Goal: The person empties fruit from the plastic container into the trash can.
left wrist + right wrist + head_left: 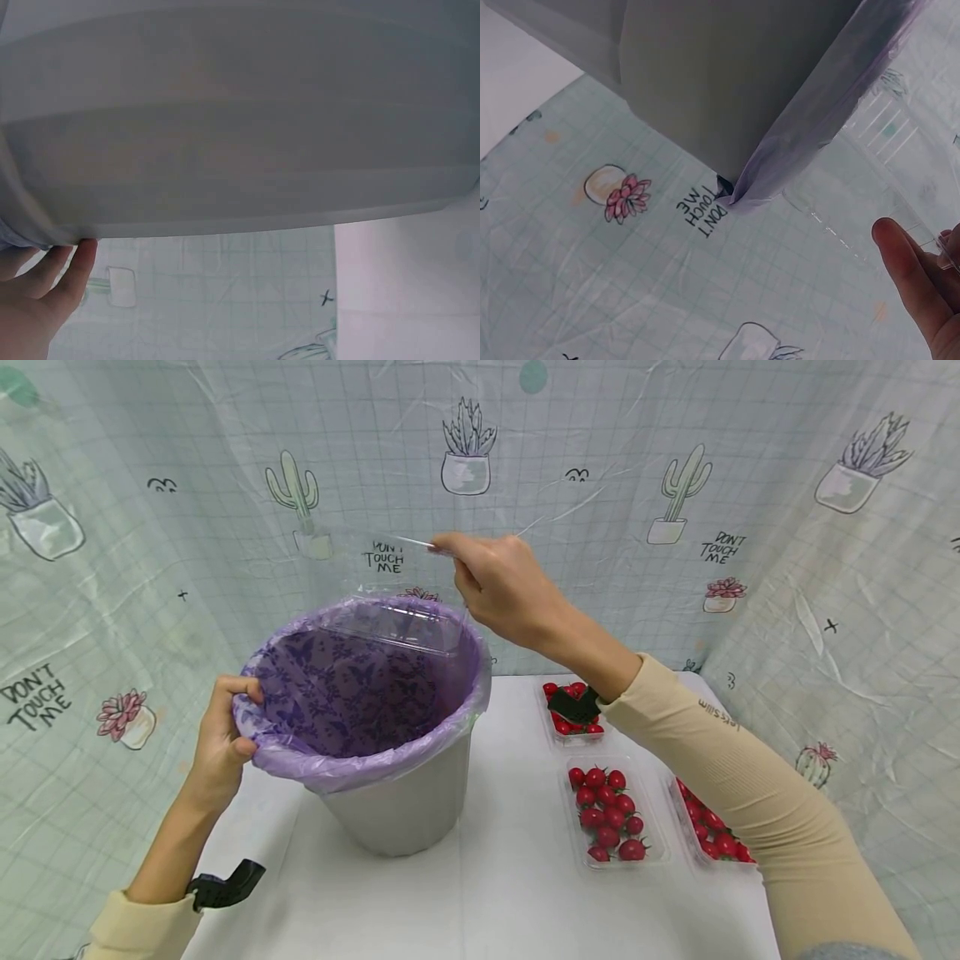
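Note:
A grey trash bin (420, 802) stands on the table, lined with a purple butterfly-patterned bag (390, 764) folded over its rim. My left hand (225, 735) grips the rim on the left, with the thumb outside and fingers over the bag's edge. In the left wrist view, fingertips (82, 262) show beside the bin's grey wall (240, 142). Above the bin's far right rim, my right hand (510, 585) pinches the edge of a clear plastic container (405, 625). The container hangs tilted over the opening, and I see nothing inside it.
To the right on the white table (517, 893) sit clear boxes of red cherry tomatoes: one in the middle (611, 814), one farther back (573, 710), and one (712, 831) partly behind the right sleeve. A cactus-print curtain (570, 543) surrounds the table.

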### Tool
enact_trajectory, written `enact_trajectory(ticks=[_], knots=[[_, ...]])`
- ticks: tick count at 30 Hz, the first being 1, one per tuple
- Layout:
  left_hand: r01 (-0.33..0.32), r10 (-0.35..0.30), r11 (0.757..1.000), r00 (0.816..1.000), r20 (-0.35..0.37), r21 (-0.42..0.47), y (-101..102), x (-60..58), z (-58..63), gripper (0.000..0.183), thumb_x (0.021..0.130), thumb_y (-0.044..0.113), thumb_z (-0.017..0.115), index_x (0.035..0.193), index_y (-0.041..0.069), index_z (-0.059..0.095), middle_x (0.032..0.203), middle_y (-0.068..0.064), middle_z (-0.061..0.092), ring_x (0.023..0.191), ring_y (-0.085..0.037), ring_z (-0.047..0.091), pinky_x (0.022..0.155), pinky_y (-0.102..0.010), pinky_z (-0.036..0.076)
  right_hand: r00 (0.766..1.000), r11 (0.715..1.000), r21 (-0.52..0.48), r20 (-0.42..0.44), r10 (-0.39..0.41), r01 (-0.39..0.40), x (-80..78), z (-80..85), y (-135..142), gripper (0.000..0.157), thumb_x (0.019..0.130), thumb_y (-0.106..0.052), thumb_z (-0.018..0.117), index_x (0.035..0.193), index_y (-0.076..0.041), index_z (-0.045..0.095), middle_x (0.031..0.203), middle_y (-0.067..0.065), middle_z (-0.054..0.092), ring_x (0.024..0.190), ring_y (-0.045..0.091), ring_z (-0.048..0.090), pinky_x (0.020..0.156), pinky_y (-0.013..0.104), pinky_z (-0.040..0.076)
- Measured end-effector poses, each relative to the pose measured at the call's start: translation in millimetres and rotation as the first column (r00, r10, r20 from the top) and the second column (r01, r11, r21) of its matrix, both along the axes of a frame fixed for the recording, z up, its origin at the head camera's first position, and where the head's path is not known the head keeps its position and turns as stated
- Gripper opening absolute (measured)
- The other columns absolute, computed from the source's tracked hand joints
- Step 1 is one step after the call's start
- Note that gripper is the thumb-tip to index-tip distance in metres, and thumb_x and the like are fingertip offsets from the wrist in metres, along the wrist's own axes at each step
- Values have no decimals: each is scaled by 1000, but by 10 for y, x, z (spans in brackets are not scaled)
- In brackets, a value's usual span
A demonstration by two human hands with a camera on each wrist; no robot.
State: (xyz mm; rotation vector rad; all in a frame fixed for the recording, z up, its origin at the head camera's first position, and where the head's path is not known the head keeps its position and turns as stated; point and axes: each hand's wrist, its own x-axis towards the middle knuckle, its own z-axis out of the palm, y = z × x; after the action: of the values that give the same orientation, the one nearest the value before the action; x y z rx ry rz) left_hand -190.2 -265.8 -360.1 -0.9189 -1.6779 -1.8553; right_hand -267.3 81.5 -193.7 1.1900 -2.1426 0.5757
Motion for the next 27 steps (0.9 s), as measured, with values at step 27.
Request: enact_trajectory(ticks=[27], knots=[[4, -4, 1000, 1000, -25, -18, -11, -33, -4, 67, 83, 52, 83, 112, 2, 50, 94, -2, 45, 78, -12, 41, 58, -31, 23, 982, 973, -221, 186, -23, 65, -91, -22, 530, 37, 98, 11, 45, 126, 3, 67, 129, 17, 71, 58, 22, 72, 49, 14, 41]])
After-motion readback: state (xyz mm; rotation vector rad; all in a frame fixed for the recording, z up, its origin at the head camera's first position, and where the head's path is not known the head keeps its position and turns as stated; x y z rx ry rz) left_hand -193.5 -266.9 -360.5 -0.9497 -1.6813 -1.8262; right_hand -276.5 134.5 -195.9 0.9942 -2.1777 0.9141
